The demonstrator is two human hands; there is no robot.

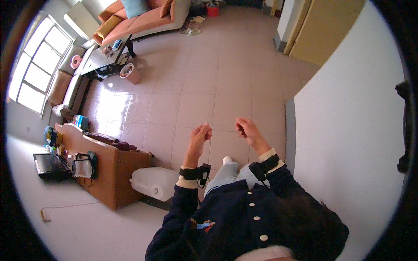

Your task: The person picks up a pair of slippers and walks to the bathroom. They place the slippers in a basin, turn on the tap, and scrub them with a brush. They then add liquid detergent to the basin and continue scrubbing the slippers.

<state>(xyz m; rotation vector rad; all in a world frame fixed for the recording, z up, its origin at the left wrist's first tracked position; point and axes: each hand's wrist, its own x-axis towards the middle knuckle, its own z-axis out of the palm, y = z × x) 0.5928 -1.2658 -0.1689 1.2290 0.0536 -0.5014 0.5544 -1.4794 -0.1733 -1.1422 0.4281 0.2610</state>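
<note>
In front of my body, above the tiled floor, both of my hands are raised with the fingers curled in. My left hand (pixel 200 136) is loosely closed, and nothing shows in it. Beside it, a short gap to the right, my right hand (pixel 247 130) is likewise closed into a loose fist, with no object seen. A black strap with a small device (pixel 203 173) goes round my left wrist, and another strap (pixel 264 168) is on my right. The thing nearest my left forearm is a translucent plastic jug (pixel 154 182) lying by the cabinet.
A brown wooden cabinet (pixel 117 174) at the left bears a glass-sided appliance (pixel 82 165) and a black monitor (pixel 51 165). Farther off are a pink bin (pixel 129 74), a low table (pixel 100 60) and an orange sofa (pixel 148 21). A white wall (pixel 348 113) stands close on the right.
</note>
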